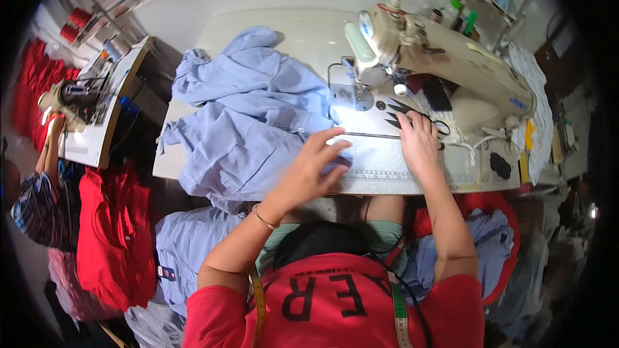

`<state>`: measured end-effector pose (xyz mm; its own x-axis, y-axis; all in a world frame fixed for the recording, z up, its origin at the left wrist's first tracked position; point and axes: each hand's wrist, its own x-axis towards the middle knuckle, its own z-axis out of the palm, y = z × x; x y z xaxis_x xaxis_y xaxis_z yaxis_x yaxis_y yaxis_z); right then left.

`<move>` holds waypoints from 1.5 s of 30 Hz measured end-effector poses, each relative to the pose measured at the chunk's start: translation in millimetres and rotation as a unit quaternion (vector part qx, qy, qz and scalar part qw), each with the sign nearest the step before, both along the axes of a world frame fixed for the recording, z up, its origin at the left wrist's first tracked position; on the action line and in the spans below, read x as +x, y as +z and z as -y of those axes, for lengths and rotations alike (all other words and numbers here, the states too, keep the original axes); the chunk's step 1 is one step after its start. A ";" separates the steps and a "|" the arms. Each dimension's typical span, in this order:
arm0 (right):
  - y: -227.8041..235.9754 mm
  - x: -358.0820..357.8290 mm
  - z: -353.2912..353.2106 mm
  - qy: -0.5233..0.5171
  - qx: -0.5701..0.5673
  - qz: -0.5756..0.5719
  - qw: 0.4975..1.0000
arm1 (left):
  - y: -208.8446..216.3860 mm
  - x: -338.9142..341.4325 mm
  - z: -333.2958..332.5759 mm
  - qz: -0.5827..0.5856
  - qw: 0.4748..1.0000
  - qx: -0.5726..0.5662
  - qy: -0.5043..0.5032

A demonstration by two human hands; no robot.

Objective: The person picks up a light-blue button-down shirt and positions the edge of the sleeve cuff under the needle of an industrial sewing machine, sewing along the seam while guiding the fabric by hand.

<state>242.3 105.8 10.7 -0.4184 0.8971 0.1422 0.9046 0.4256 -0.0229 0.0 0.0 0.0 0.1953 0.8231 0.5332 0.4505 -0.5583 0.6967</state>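
Note:
A light blue garment [251, 116] lies rumpled over the left half of the sewing table, its right edge near the needle plate [351, 98]. My left hand [313, 171] is above the garment's front right part, fingers apart and slightly curled, holding nothing; it is a little blurred. To the right, my right hand [419, 142] rests with its fingers closed over the middle of black scissors [442, 127], which lie by the machine's base. Dark pointed blades stick out left of the fingers. The sewing machine [445, 58] stands behind that hand.
A black phone [437, 95] lies under the machine's arm. A ruler strip [387, 175] runs along the table's front edge. Red garments [116, 238] and blue ones [193, 245] hang at left. Another person's hand [57, 125] is at a second machine [68, 100].

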 end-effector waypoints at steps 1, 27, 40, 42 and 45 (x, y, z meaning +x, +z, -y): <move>-2.0 3.2 3.2 0.044 0.045 -0.031 0.998 | 10.5 9.1 7.0 -0.033 0.999 0.040 0.013; -0.9 -77.9 85.2 0.175 -0.485 -0.421 0.747 | 32.7 -84.5 -46.8 -0.190 0.952 0.172 0.169; -4.9 -106.6 84.3 0.169 -0.443 -0.493 0.729 | 102.7 -169.3 -7.4 0.252 0.914 0.223 0.227; 0.7 -133.7 77.2 0.151 -0.483 -0.501 0.702 | 120.4 -179.5 16.8 0.356 0.881 0.276 0.148; -0.4 -186.2 82.9 0.250 -0.452 -0.484 0.706 | 146.4 -182.0 45.8 0.350 0.867 0.329 0.130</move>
